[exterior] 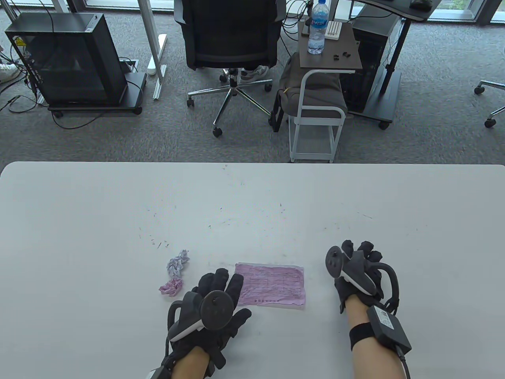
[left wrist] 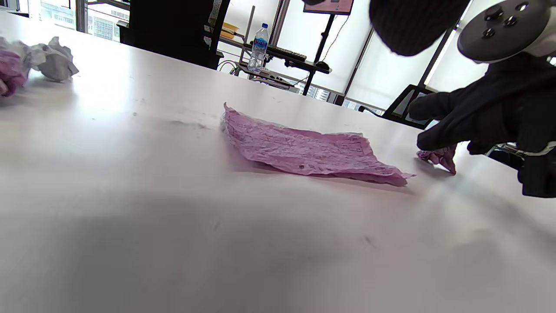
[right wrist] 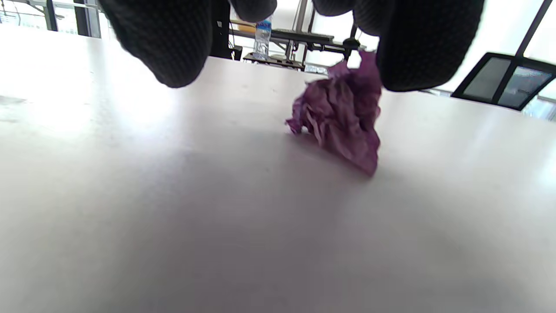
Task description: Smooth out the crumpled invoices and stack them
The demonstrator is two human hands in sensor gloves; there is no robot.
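While the left hand [exterior: 215,306] lies low at the bottom centre of the table view, fingers spread flat with their tips on the left edge of the flattened pink invoice [exterior: 272,285], it grips nothing. To the lower right, the right hand [exterior: 357,268] curls its fingers [right wrist: 173,39] down over a crumpled purple invoice [right wrist: 343,115] that rests on the white table [exterior: 252,205]; whether they actually pinch it I cannot tell. Just left of the left hand lie a crumpled pink ball [exterior: 171,287] and, beyond it, a crumpled white ball [exterior: 177,265]. Past the table, at the top of the frame, stand an office chair [exterior: 230,39] and a water bottle [exterior: 318,27].
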